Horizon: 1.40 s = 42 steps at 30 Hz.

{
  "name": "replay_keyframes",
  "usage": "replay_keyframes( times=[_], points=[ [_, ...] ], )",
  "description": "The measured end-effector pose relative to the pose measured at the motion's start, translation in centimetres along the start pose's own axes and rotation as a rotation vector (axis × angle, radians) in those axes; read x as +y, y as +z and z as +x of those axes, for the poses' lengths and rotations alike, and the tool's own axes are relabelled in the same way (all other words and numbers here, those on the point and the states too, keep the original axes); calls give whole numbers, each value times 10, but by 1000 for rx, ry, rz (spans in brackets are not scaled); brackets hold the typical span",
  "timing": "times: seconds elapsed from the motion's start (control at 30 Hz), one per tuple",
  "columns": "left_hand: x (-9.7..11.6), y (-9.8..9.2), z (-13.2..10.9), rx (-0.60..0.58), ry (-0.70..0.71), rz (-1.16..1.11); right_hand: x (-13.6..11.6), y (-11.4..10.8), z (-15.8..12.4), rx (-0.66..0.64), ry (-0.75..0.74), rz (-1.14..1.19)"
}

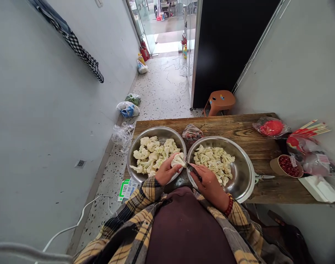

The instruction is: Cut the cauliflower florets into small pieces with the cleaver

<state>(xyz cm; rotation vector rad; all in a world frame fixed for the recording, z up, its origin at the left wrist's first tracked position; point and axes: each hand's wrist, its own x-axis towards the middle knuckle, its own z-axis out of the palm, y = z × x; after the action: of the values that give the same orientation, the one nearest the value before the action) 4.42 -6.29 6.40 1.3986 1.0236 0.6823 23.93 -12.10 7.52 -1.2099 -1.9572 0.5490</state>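
My left hand [167,170] is closed around a cauliflower floret [178,160] over the right rim of the left steel bowl [134,145]. In my right hand [210,183] is a knife [194,171] with a dark handle, its blade touching the floret's stem. Large cauliflower pieces [149,152] fill much of the left bowl. Smaller cut cauliflower pieces [214,161] lie in the right steel bowl [243,176], just beyond my right hand. Part of the knife's handle is hidden by my fingers.
Both bowls stand on a wooden table [239,126]. Scissors [263,177], a tub of red beans or seeds [290,167] and napkins [320,189] are at the right. A small plastic bag [193,132] lies behind the bowls. A brown stool [221,101] stands beyond the table.
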Motion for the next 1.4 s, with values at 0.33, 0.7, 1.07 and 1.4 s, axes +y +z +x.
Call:
replay_keyframes(
  times=[0.33,0.7,1.07,1.4],
  points=[
    [9,-4,-3,-11,96,252,1,-1,0,-71,41,82],
    [6,16,-9,139,11,90,2,16,4,59,110,-8],
    [6,11,-3,96,9,3,7,20,5,8,112,59],
    [-11,33,5,182,-218,-636,14,38,-6,216,487,90]
  ],
)
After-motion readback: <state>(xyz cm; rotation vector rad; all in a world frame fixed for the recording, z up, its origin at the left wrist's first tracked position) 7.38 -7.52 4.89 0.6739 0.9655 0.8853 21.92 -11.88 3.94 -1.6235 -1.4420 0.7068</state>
